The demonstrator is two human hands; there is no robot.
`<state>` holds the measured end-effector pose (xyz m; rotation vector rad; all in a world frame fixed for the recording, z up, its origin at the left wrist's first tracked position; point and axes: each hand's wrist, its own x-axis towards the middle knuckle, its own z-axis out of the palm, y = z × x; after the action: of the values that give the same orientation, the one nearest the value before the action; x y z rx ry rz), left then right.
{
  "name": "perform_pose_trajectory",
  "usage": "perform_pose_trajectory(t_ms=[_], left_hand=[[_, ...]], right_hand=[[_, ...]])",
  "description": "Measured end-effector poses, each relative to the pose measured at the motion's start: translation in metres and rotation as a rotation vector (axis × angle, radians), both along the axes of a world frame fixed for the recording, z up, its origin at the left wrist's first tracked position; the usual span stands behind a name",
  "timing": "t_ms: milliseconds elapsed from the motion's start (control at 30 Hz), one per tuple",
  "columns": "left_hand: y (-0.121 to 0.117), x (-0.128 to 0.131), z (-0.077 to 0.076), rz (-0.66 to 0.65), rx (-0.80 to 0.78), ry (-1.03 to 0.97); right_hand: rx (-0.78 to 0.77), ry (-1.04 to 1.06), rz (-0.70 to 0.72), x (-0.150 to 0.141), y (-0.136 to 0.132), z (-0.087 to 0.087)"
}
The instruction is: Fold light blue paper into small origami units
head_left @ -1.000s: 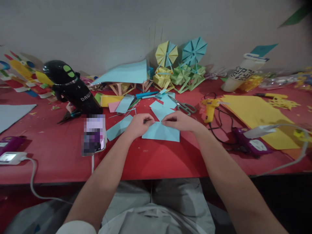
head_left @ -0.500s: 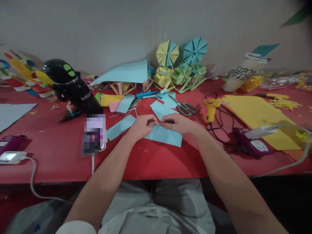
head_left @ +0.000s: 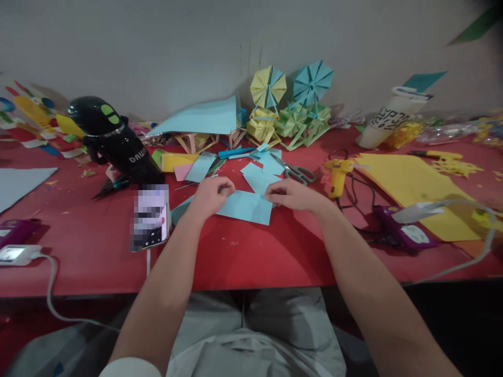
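Note:
A rectangular sheet of light blue paper (head_left: 247,207) lies between my hands over the red tabletop. My left hand (head_left: 212,198) pinches its upper left end, thumb and fingers together. At the upper right corner, my right hand (head_left: 294,195) has its fingertips closed on the edge. More blue paper pieces (head_left: 259,178) lie just beyond the sheet, beside a pair of grey-handled scissors (head_left: 301,174). Another blue strip (head_left: 181,209) is partly hidden behind my left forearm.
A black bottle (head_left: 121,144) and a phone (head_left: 151,217) stand to the left. On the right are a yellow glue gun (head_left: 338,175) with its cord, yellow sheets (head_left: 420,199) and a paper cup (head_left: 389,118). Folded paper models (head_left: 288,104) stand along the wall.
My hands have moved apart, from meeting at the middle of the sheet's top edge to its two ends. The paper has shifted left.

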<state>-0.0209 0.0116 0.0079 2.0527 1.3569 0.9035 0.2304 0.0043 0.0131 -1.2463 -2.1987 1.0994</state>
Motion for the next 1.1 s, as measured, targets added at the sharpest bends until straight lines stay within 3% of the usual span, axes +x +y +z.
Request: perform_pose_trajectory(t_ms=[200, 333, 667, 867, 1100], left_hand=[[0.006, -0.011, -0.003, 0.067, 0.044, 0.023], [0.006, -0.012, -0.003, 0.081, 0.046, 0.001], [0.0, 0.001, -0.005, -0.053, 0.013, 0.006], [-0.002, 0.005, -0.003, -0.021, 0.02, -0.006], [-0.009, 0.017, -0.002, -0.076, 0.175, 0.093]], right_hand=[[0.033, -0.062, -0.111, 0.015, 0.007, -0.005], [0.07, 0.093, -0.253, 0.01, 0.005, -0.003], [0.193, 0.179, -0.14, -0.018, -0.004, -0.006], [0.281, 0.153, -0.08, -0.023, -0.003, -0.011], [0.385, 0.128, -0.094, -0.034, -0.007, -0.014]])
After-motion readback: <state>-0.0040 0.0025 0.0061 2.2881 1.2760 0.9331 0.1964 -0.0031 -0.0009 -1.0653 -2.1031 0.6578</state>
